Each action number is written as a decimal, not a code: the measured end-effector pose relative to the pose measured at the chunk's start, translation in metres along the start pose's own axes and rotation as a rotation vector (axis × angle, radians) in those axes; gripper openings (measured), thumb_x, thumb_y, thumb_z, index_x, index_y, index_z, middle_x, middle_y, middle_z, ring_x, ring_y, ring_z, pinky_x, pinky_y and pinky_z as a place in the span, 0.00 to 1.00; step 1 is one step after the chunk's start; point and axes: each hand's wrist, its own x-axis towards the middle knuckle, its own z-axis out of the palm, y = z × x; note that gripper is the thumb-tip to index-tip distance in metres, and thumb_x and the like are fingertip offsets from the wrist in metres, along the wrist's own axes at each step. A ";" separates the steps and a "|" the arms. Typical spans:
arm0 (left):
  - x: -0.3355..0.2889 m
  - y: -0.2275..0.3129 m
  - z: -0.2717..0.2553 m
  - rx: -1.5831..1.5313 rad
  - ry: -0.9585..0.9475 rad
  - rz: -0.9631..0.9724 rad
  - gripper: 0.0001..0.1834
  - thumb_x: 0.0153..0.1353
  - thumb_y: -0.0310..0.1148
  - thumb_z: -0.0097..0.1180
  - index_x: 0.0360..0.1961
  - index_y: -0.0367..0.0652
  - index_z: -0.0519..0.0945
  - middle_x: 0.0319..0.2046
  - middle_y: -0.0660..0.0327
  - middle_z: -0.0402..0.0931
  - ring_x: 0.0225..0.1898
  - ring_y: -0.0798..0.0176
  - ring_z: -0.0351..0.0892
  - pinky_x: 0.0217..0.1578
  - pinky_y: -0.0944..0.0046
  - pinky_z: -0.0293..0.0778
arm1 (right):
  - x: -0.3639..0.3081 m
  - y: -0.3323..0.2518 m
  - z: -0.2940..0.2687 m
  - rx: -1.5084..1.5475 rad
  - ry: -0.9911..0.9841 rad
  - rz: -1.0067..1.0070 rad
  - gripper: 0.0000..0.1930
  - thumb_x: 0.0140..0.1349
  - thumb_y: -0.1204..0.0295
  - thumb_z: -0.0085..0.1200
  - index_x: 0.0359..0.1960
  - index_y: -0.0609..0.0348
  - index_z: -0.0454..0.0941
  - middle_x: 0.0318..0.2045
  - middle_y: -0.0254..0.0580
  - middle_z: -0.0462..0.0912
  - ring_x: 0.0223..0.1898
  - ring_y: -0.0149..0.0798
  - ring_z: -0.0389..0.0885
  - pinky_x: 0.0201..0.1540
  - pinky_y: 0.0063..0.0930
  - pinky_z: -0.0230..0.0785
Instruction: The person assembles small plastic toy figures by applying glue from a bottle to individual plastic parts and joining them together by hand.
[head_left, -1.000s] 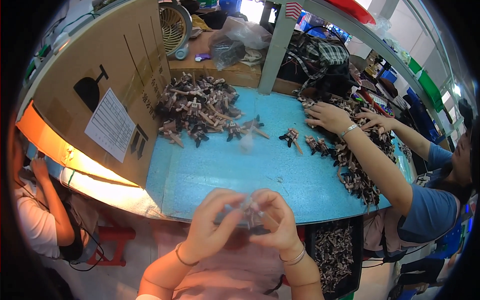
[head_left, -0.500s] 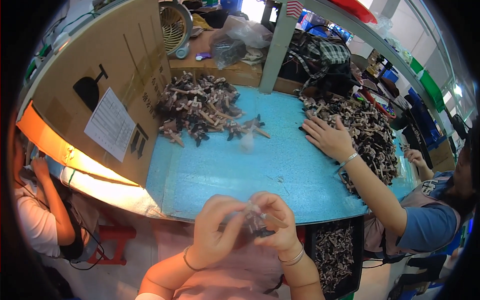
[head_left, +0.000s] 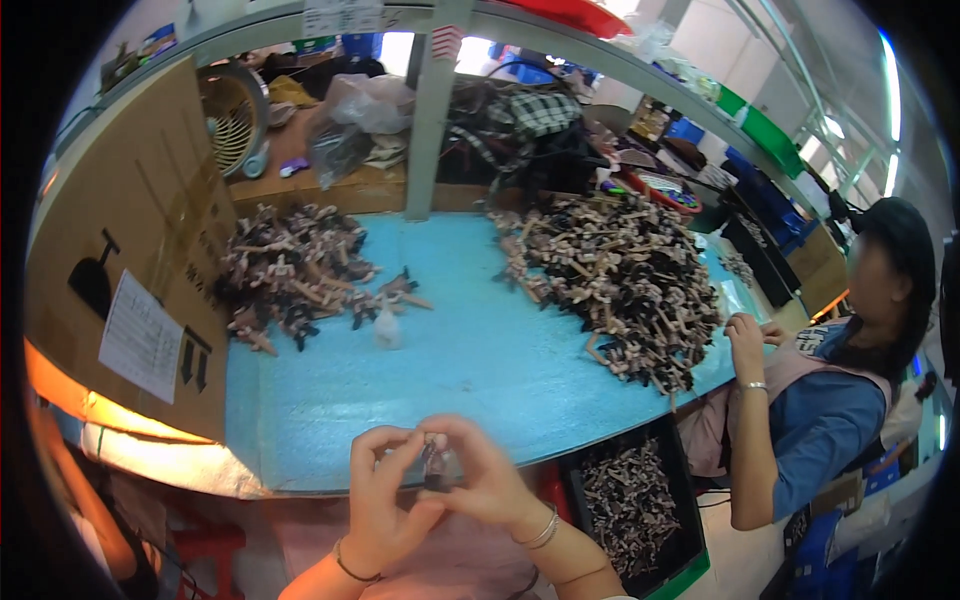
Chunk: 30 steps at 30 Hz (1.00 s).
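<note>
Close to the table's front edge, my left hand (head_left: 382, 492) and my right hand (head_left: 488, 478) pinch one small figurine (head_left: 436, 462) between their fingertips. It has a pinkish-brown upper part and a dark lower end, and it stands roughly upright. Fingers cover part of it, and its finer detail is too small to make out. Beyond my hands, on the blue tabletop (head_left: 450, 370), lies a small translucent whitish lump (head_left: 386, 326). A heap of similar figurines (head_left: 295, 265) lies at the left, with pale stick-like parts poking out.
A larger figurine heap (head_left: 625, 275) covers the right side. A tall cardboard box (head_left: 140, 250) walls the left edge; a grey post (head_left: 432, 130) rises at the back. Below the table's right front sits a black crate (head_left: 630, 510) of small pieces. A co-worker (head_left: 815, 400) sits at right.
My view has swung right. The figurine in my hands has turned more upright, and its pale stick no longer shows. The co-worker's hand has drawn back from the right heap.
</note>
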 end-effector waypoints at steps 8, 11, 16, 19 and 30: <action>0.002 0.001 0.023 -0.333 -0.094 -0.289 0.27 0.51 0.25 0.55 0.54 0.38 0.67 0.54 0.49 0.57 0.47 0.57 0.69 0.38 0.68 0.74 | 0.002 -0.005 -0.010 -0.535 0.102 -0.139 0.30 0.44 0.80 0.57 0.54 0.59 0.65 0.44 0.44 0.67 0.45 0.37 0.68 0.47 0.29 0.64; 0.001 -0.001 0.021 -0.289 -0.109 -0.211 0.28 0.51 0.24 0.55 0.55 0.36 0.66 0.53 0.48 0.58 0.49 0.54 0.68 0.42 0.65 0.72 | 0.000 -0.001 -0.013 -0.511 0.148 -0.032 0.34 0.44 0.80 0.58 0.57 0.58 0.64 0.42 0.43 0.65 0.42 0.36 0.67 0.47 0.28 0.63; 0.002 0.004 0.012 -0.140 -0.083 -0.178 0.31 0.48 0.26 0.59 0.55 0.33 0.65 0.50 0.46 0.63 0.51 0.47 0.65 0.51 0.56 0.63 | -0.001 0.007 -0.006 -0.079 0.230 0.038 0.35 0.47 0.77 0.61 0.59 0.62 0.60 0.44 0.40 0.67 0.46 0.34 0.67 0.49 0.27 0.62; 0.004 0.000 0.006 -0.094 -0.052 -0.199 0.35 0.45 0.30 0.63 0.55 0.33 0.64 0.50 0.47 0.63 0.51 0.46 0.65 0.52 0.55 0.63 | 0.001 0.005 -0.005 0.283 0.223 0.120 0.37 0.49 0.69 0.63 0.60 0.65 0.58 0.46 0.40 0.69 0.48 0.32 0.67 0.51 0.27 0.60; 0.009 -0.009 0.004 -0.091 -0.075 -0.111 0.36 0.42 0.40 0.68 0.52 0.39 0.69 0.48 0.52 0.64 0.49 0.53 0.65 0.49 0.59 0.64 | -0.009 -0.007 0.012 0.443 0.221 0.246 0.40 0.50 0.56 0.62 0.58 0.69 0.58 0.47 0.41 0.71 0.49 0.33 0.70 0.53 0.25 0.61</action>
